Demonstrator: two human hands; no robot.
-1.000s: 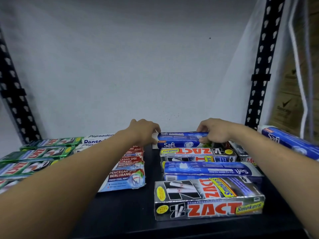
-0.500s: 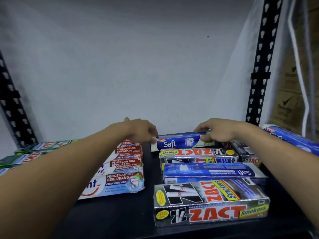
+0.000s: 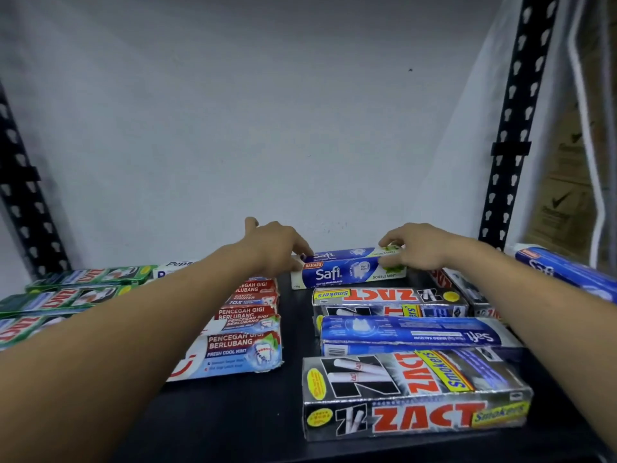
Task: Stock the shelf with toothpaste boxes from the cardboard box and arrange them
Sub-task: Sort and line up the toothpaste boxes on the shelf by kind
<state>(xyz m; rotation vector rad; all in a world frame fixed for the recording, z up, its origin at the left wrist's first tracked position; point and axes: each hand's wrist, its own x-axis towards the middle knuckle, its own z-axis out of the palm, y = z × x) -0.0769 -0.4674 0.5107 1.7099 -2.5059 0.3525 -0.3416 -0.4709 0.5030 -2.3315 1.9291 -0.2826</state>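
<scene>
Both bare arms reach to the back of the black shelf board [image 3: 233, 412], where a long blue and white Safi toothpaste carton [image 3: 347, 270] lies crosswise, logo facing forward, just in front of the pale back wall [image 3: 300, 128].

The right hand [image 3: 415, 248] grasps the carton's green-tipped right end, fingers curled over the top edge and thumb on the front face. The left hand [image 3: 277, 248] is at the opposite end with its fingertips bent down onto the corner and one finger lifted. The hand covers the contact, so I cannot tell whether it clamps the carton or only presses against it.

Directly in front of that carton runs a column of three more:
- a silver ZACT Smokers box [image 3: 387, 300], print upside down;
- a second blue Safi box [image 3: 410, 334], also reversed;
- a large silver ZACT Smokers box with red lettering [image 3: 414, 396], nearest the front edge.

Under the left forearm sits a row of red, white and light-blue cavity-care boxes [image 3: 247, 349], each overlapping the next. Farther left lie green ZACT boxes [image 3: 66, 295].

At the right edge, another blue Safi carton [image 3: 564, 272] sticks out at an angle behind the right forearm. Black perforated steel uprights [image 3: 521, 115] frame the bay on both sides.
</scene>
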